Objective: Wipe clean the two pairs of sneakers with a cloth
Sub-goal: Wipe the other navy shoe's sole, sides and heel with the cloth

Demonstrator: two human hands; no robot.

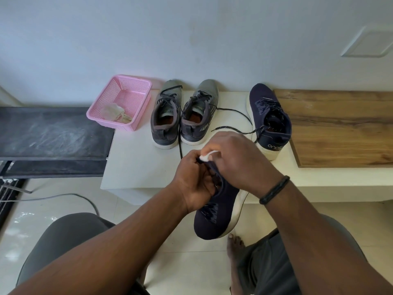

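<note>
- Sneaker [219, 211], the navy one, hangs off the near edge of the white ledge [131, 165], toe toward me, above the floor.
- My left hand [194, 184] grips it by the collar, fingers curled inside.
- My right hand [238, 158] pinches a white cloth [207, 155] against its heel.
- Its mate [269, 120] stands by the wooden board [340, 128].
- Two grey sneakers [182, 113] sit at the far edge beside a pink basket [121, 101].

White wall [191, 28], glossy tiled floor [191, 262]
</note>
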